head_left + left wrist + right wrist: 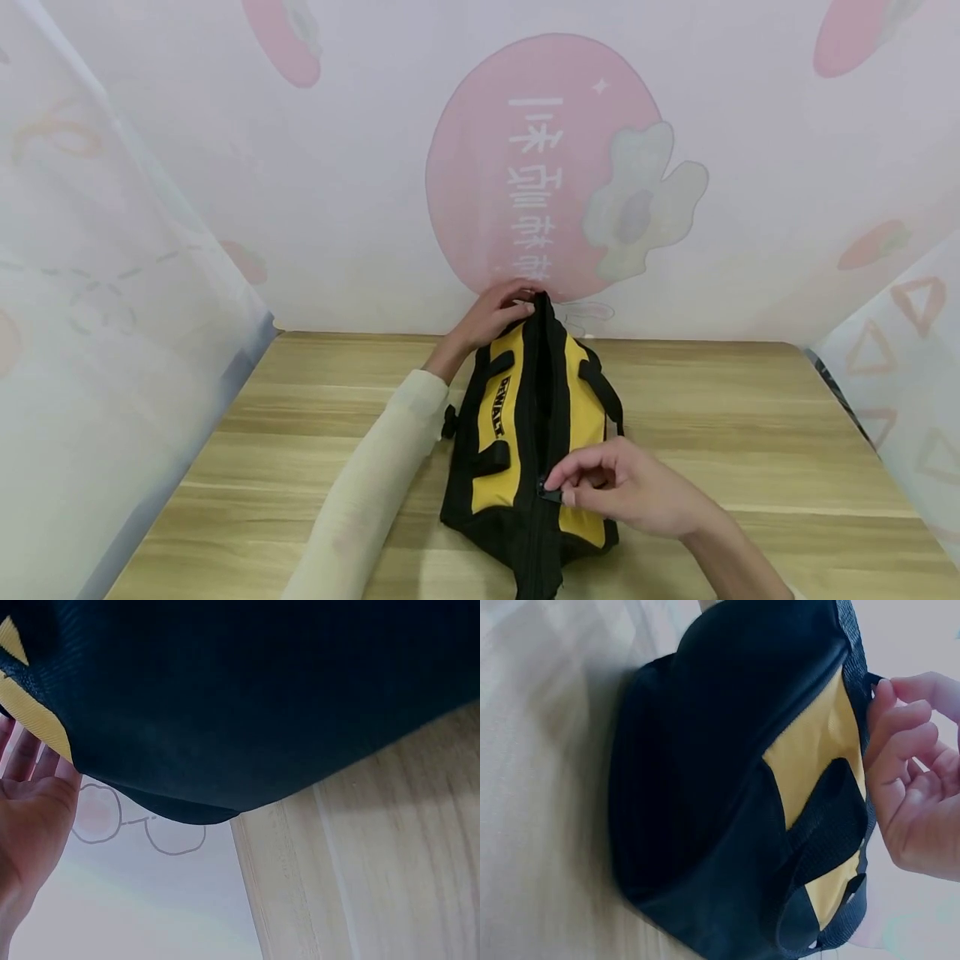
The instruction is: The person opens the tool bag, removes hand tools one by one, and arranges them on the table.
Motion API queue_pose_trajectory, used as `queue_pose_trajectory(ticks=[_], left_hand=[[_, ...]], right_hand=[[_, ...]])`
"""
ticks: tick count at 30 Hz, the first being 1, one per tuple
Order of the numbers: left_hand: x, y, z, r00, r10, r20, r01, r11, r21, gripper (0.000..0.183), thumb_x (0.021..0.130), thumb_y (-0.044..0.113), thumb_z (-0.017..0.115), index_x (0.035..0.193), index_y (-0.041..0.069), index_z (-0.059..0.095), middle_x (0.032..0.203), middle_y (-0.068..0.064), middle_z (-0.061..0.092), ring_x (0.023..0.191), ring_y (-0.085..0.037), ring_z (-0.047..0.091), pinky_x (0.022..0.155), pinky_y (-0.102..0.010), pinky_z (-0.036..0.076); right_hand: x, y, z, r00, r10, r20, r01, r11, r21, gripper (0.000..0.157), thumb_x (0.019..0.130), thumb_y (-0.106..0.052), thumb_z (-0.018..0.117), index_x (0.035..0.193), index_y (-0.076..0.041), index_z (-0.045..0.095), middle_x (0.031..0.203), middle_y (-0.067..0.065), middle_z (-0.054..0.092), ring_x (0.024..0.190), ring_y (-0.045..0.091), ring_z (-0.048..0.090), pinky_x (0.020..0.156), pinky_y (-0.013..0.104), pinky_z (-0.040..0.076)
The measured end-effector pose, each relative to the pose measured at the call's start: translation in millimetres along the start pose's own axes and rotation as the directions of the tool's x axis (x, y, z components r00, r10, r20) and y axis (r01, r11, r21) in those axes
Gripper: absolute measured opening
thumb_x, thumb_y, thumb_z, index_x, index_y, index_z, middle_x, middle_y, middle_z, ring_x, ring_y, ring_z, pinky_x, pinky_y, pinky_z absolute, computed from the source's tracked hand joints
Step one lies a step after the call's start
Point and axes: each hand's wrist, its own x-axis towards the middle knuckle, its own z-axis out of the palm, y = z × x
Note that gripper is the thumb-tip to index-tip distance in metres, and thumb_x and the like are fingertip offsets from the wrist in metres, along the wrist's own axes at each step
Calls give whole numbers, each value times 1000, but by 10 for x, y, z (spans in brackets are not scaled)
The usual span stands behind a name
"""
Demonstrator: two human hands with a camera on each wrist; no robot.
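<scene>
A black and yellow tool bag (pixel 585 400) with DEWALT lettering lies lengthwise away from me in the head view, its top zipper parted in a long dark slit. With thumb and fingertips my right hand (pixel 633 490) pinches the black zipper pull (pixel 550 493) near the bag's close end. My left hand (pixel 491 317) holds the far end of the bag beside the zipper, thumb on the near side. Black fabric fills much of the left wrist view, where the left fingers (pixel 26 757) reach behind the bag's yellow edge. The bag's inside is too dark to make out.
Beneath the bag is a wood-grain table (pixel 750 433). A pale printed sheet (pixel 360 183) stands upright behind its far edge, and similar sheets flank both sides. Black strap handles (pixel 602 396) stick out from the bag's sides.
</scene>
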Motion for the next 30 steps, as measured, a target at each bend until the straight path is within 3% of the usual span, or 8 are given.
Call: queue_pose_trajectory(ticks=[2, 7, 9, 14, 18, 22, 30], left_hand=[[-11, 10, -14, 1000, -2, 2, 2, 1000, -3, 42, 109, 18, 56, 150, 9, 61, 154, -12, 59, 139, -33, 60, 118, -48, 50], [-34, 57, -46, 1000, -20, 12, 20, 1000, -9, 43, 109, 22, 56, 151, 10, 60, 154, -12, 60, 140, -33, 60, 119, -48, 50], [-36, 79, -64, 1000, -28, 12, 28, 1000, -6, 43, 109, 22, 56, 151, 11, 60, 153, -12, 60, 139, -32, 60, 118, -47, 50], [0, 141, -114, 1000, -19, 8, 19, 1000, 1, 42, 109, 22, 56, 150, 12, 60, 154, -10, 59, 139, -30, 61, 118, -46, 50], [15, 191, -138, 1000, -9, 11, 9, 1000, -3, 43, 109, 20, 56, 151, 10, 60, 153, -12, 59, 139, -31, 61, 119, -46, 50], [-3, 212, -138, 1000, -16, 21, 16, 1000, -6, 43, 109, 20, 56, 151, 10, 59, 153, -12, 59, 139, -31, 60, 119, -45, 50], [-71, 200, -136, 1000, -17, 24, 17, 1000, 0, 42, 109, 20, 56, 150, 9, 60, 153, -12, 59, 139, -29, 61, 119, -44, 50]], right_hand=[[-10, 0, 24, 999, -9, 34, 7, 999, 53, 18, 104, -5, 65, 116, 1, 76, 103, 7, 75, 82, 1, 63, 74, 18, 56], [-36, -33, 79, 994, -42, 104, 29, 992, 123, 19, 105, -2, 62, 117, 3, 75, 84, -7, 63, 73, -2, 55, 65, 17, 50], [-44, -54, 88, 992, -65, 109, 53, 993, 104, 18, 105, -2, 62, 117, 2, 75, 77, 0, 60, 69, -2, 49, 60, 17, 47], [-78, -110, 106, 989, -80, 126, 70, 994, 84, 17, 104, -3, 64, 116, -2, 76, 85, 20, 66, 75, -2, 55, 64, 19, 53], [-110, -147, 147, 983, -105, 149, 92, 991, 92, 17, 104, -3, 64, 116, -3, 76, 78, 20, 57, 76, -4, 54, 64, 19, 53], [-137, -171, 193, 983, -115, 146, 100, 989, 106, 17, 104, -2, 64, 117, -2, 76, 80, 20, 60, 77, -3, 56, 63, 18, 54], [-162, -186, 256, 985, -63, 162, 44, 992, 115, 17, 104, -4, 66, 117, -4, 77, 80, 24, 60, 75, -3, 54, 62, 16, 49]])
